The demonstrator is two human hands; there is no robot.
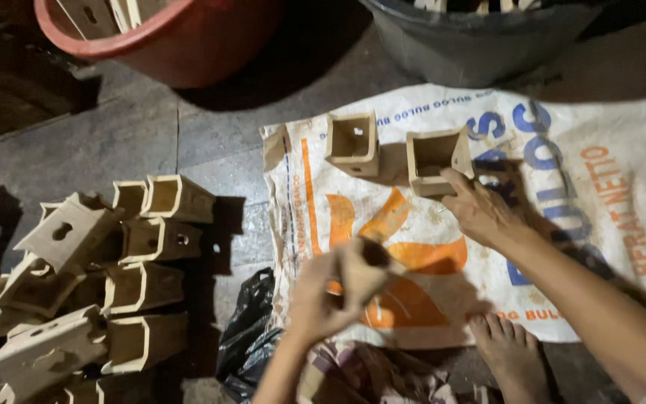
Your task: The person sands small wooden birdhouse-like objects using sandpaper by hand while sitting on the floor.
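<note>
Landmark: the printed woven sack [562,224] spread on the floor; I place all things from it.
Left hand: my left hand [315,299] is over the near edge of the sack, closed around a small wooden box piece [364,269]. The picture is blurred here, so I cannot tell how my fingers lie on it.
Right hand: my right hand [480,209] reaches over the middle of the sack. The fingertips touch the near wall of an open wooden box [434,161] at the far part of the sack. I cannot tell if the fingers really pinch it or only rest.
Second box: one more wooden box [353,142] stands just beside the first, toward the sack's left edge, apart from my hands.
Beside the sack: a heap of similar wooden boxes [114,269] lies well apart on its left; a black plastic bag [248,337] lies at its near left corner; a red tub [166,37] and a grey tub [480,37] stand beyond its far side.
Risk: I think the touched box may tip or slide on the smooth sack, because my fingers press only one wall. The piece in my left hand may slip, if the hold is loose.
</note>
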